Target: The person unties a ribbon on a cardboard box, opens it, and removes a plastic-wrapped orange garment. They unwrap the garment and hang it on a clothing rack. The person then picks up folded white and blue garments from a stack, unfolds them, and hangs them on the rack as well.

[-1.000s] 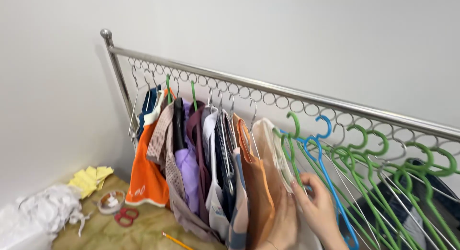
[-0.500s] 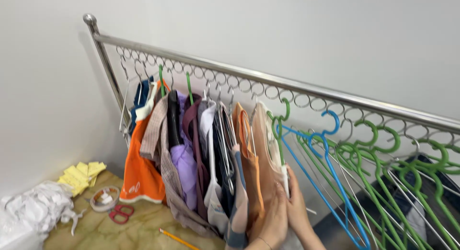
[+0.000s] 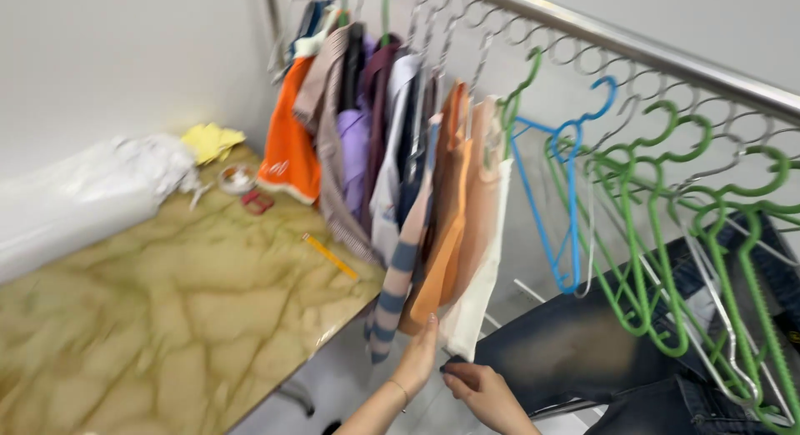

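A person's left hand (image 3: 419, 357) rises with fingers straight and flat against the lower hem of a pale cream cloth garment (image 3: 483, 252) hanging from a steel rail with a row of wire rings (image 3: 633, 47). The hand is open and presses rather than grips. The right hand (image 3: 483, 393) sits just below and beside it, fingers curled, its tips closing on what looks like a dark fabric edge near the cream hem; the blur makes it impossible to tell how firmly it holds.

The cream garment hangs at the outer end of a tight bunch of clothes, touching a peach-orange top (image 3: 450, 227), with a grey-and-pink striped knit piece (image 3: 398, 277) beside that and an orange shirt (image 3: 287, 152) well along the rail. It appears light, limp and soft, likely to fold and swing at a touch and to slide against its neighbours, so a pinch at the hem or a hold up at the hanger hook would seem the surest grip. It looks in no way fragile.

To the right hang empty blue plastic hangers (image 3: 567, 193) and green plastic hangers (image 3: 667, 235) over dark blue denim jeans (image 3: 583, 343). A marble-patterned tabletop (image 3: 167, 302) to the left carries a yellow pencil (image 3: 331, 257).
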